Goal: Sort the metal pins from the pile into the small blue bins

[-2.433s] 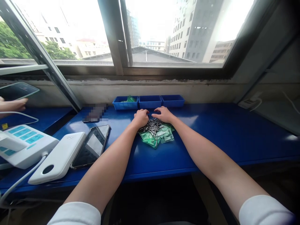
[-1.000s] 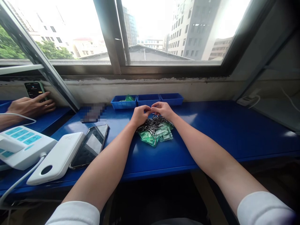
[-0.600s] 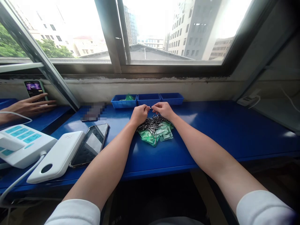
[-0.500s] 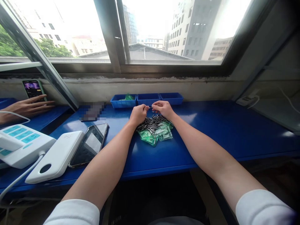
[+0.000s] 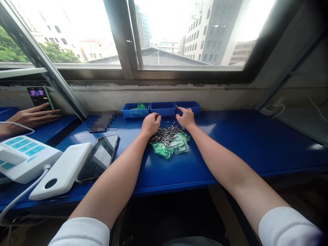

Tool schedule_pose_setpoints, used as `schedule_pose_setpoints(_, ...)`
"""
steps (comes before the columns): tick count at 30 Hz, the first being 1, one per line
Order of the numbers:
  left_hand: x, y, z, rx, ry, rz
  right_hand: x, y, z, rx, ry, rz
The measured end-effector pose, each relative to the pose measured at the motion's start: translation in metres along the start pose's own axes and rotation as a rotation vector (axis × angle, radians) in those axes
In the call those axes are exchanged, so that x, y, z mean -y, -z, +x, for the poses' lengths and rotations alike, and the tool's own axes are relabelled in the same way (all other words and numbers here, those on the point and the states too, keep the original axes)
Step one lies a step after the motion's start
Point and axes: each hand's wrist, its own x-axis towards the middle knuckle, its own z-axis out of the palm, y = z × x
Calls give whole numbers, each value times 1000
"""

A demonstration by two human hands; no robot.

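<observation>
My left hand (image 5: 151,124) is closed, fingers curled together at the left edge of a heap of small dark metal pins (image 5: 166,136). What it may hold is hidden. Just in front of the right blue bin (image 5: 193,108), my right hand (image 5: 186,118) has thumb and index finger apart, with no held item visible. One loose pin (image 5: 171,122) lies beyond the heap, between the hands. Green-printed clear plastic packets (image 5: 162,150) lie against the near side of the pins.
The left bin (image 5: 135,111) holds green packets; a middle bin (image 5: 163,108) adjoins it. At left are a phone (image 5: 99,157), a white power bank (image 5: 61,172) and a power strip (image 5: 28,159). Another person's hand (image 5: 33,118) touches a propped phone (image 5: 38,97) beyond the metal post (image 5: 61,85).
My hands were together over the heap with a small metal pin between their fingertips. The right hand has moved away, right and forward to the right bin; the left stays nearly in place.
</observation>
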Motion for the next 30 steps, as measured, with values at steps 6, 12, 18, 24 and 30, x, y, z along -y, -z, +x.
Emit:
schedule_pose_setpoints(6,1,-2,-2,58,-47,70,-7,0,2,56,-55,-276)
schedule_pose_setpoints(12,1,-3,-3,74,-35,96,-7,2,4,137,-115,-428)
schedule_pose_setpoints(18,1,-5,-3,107,9,97,-8,0,6,178,-150,-495)
schedule_pose_setpoints(24,0,-7,-4,150,11,124,-10,-1,7,179,-176,-490)
schedule_pose_setpoints(30,0,-6,-4,197,3,165,-10,0,8,208,-192,-479)
